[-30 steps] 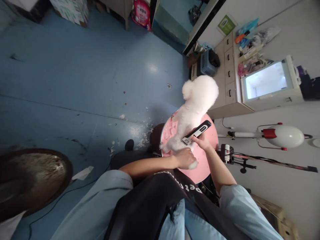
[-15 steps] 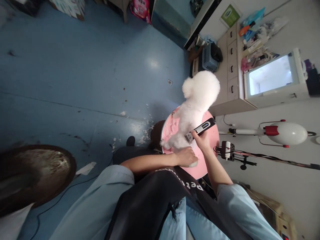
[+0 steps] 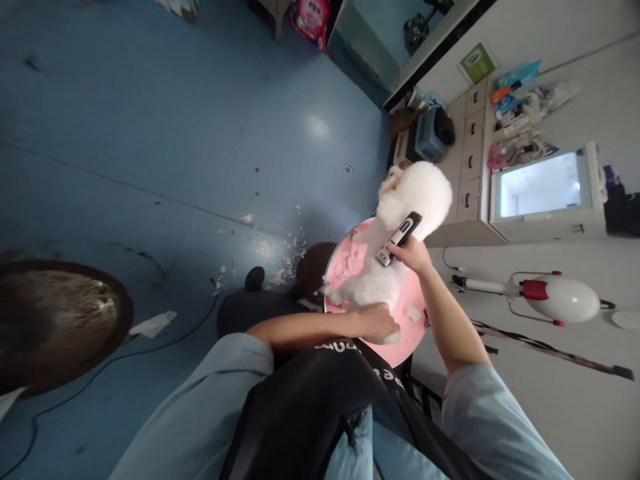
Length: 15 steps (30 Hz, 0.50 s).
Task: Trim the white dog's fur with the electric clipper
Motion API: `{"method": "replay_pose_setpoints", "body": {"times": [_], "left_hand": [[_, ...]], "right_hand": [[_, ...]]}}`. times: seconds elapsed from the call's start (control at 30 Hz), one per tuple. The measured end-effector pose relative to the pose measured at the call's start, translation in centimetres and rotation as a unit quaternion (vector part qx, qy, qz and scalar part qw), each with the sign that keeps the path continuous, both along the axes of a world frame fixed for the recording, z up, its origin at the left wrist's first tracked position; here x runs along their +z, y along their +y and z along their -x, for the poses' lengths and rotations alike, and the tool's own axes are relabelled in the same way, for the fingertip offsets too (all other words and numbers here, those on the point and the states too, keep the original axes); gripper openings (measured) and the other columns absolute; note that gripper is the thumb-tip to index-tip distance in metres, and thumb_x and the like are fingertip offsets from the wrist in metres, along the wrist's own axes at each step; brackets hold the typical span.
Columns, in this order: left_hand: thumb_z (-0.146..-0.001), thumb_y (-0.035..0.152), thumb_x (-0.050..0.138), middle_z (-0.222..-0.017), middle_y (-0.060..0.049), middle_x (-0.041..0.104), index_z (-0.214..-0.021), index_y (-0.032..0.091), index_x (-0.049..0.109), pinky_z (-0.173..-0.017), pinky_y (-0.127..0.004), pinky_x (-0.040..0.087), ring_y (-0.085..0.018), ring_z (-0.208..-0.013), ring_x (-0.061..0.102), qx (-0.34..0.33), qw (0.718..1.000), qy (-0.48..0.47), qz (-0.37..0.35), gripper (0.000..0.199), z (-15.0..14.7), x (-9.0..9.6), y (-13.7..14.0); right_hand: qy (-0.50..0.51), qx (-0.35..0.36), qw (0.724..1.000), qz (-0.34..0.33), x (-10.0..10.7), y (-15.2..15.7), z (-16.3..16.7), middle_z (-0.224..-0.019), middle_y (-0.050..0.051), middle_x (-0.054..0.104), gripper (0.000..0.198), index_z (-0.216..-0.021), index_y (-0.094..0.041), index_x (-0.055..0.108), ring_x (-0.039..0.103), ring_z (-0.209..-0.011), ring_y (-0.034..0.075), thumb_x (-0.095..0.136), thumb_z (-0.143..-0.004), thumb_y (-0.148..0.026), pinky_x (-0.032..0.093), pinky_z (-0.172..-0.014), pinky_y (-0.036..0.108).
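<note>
A fluffy white dog (image 3: 373,283) is on a round pink table (image 3: 407,347), its rump toward me and its round head at the far side. My right hand (image 3: 413,255) is closed around a black and silver hair clipper (image 3: 401,235), whose blade end rests at the dog's back, behind the head. Closer to me, at the rump, my left hand (image 3: 377,323) is in a fist. A white furry tip, which looks like the dog's tail, sticks out of it. Loose tufts of white fur (image 3: 345,260) lie on the tabletop.
Fur clippings (image 3: 285,270) are scattered over the blue floor (image 3: 200,120). A brown round stool (image 3: 115,327) stands at left, with a cable (image 3: 150,350) nearby. Drawers (image 3: 470,160) and a pet carrier (image 3: 430,137) are beyond the table; a white dryer (image 3: 563,299) is at right.
The clipper in my right hand has moved forward along the dog's back toward its head. The dog's head has turned to the left. My left hand stays at the rump, still in a fist.
</note>
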<state>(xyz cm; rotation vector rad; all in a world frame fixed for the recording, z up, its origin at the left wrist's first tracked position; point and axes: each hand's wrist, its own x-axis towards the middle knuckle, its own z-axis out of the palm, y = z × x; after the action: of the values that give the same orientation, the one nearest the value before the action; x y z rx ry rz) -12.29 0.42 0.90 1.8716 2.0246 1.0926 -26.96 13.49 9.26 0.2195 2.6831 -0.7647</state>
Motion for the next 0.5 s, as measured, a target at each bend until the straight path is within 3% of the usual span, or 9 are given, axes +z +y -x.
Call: {"method": "replay_pose_setpoints", "body": {"times": [0.13,0.27,0.33,0.5], "left_hand": [[-0.085,0.018,0.072,-0.081,-0.010,0.078,-0.091,0.015,0.076,-0.075,-0.040,0.045,-0.023,-0.069,0.069,0.006,0.999,-0.014,-0.043,0.008,-0.4,-0.4,0.5],[-0.086,0.015,0.066,-0.077,-0.013,0.075,-0.078,0.014,0.074,-0.068,-0.040,0.045,-0.024,-0.067,0.066,0.020,0.997,-0.025,-0.074,0.011,-0.6,-0.4,0.5],[-0.086,0.014,0.064,-0.070,-0.012,0.072,-0.075,0.015,0.074,-0.066,-0.039,0.044,-0.023,-0.061,0.062,0.021,0.996,-0.020,-0.082,0.014,-0.4,-0.3,0.4],[-0.083,0.011,0.064,-0.063,-0.011,0.068,-0.071,0.015,0.074,-0.062,-0.037,0.042,-0.021,-0.054,0.056,0.029,0.993,-0.005,-0.112,0.016,-0.2,-0.4,0.7]], "right_hand": [[-0.075,0.045,0.996,-0.006,-1.1,-1.1,0.9,-0.077,0.005,0.071,0.041,-0.088,-0.020,0.061,0.068,-0.074,0.025,0.080,-0.068,-0.051,0.060,-0.069,0.038],[0.050,-0.004,0.993,-0.111,-1.0,-0.3,4.4,-0.087,0.008,0.072,0.046,-0.093,-0.021,0.060,0.070,-0.086,0.030,0.079,-0.068,-0.053,0.060,-0.078,0.044],[0.062,0.000,0.986,-0.156,-1.2,-0.2,5.5,-0.087,0.009,0.072,0.047,-0.093,-0.021,0.060,0.070,-0.089,0.031,0.082,-0.064,-0.052,0.060,-0.080,0.045],[-0.065,0.079,0.986,-0.130,-2.6,-1.8,4.3,-0.071,0.002,0.067,0.038,-0.087,-0.022,0.060,0.068,-0.072,0.024,0.081,-0.067,-0.048,0.059,-0.068,0.036]]}}
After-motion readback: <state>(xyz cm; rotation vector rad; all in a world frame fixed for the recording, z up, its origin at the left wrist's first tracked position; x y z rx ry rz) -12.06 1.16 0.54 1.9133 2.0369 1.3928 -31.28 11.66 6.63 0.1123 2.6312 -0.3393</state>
